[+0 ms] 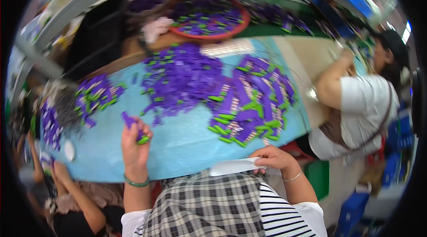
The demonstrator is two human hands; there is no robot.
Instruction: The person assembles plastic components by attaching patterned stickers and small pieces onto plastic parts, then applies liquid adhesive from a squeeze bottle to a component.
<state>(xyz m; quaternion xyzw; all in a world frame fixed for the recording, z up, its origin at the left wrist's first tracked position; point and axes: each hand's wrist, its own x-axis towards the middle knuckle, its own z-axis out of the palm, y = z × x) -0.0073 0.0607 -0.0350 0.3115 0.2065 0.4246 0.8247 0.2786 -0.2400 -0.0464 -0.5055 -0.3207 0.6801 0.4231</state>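
Observation:
Raised over the near left of the table, my left hand (pixel 136 141) is closed around a small purple piece with a green end (pixel 129 119). Purple shows above the fingers and green below them. My right hand (pixel 273 158) pinches the right end of a white strip (pixel 233 166) at the table's near edge, in front of my checked apron. Beyond my hands lies a heap of small purple pieces (pixel 180 76) with green bits. To its right are stacked larger purple pieces with green ends and patterned bands (pixel 255 99).
The light-blue tabletop (pixel 178 134) carries another purple-and-green pile (pixel 100 91) at left, near dark threads (pixel 66 105) and a white disc (pixel 70 151). Behind stands a red basin (pixel 213 36) of similar pieces. A co-worker (pixel 362 99) sits at right; another person's arms (pixel 82 192) are at lower left.

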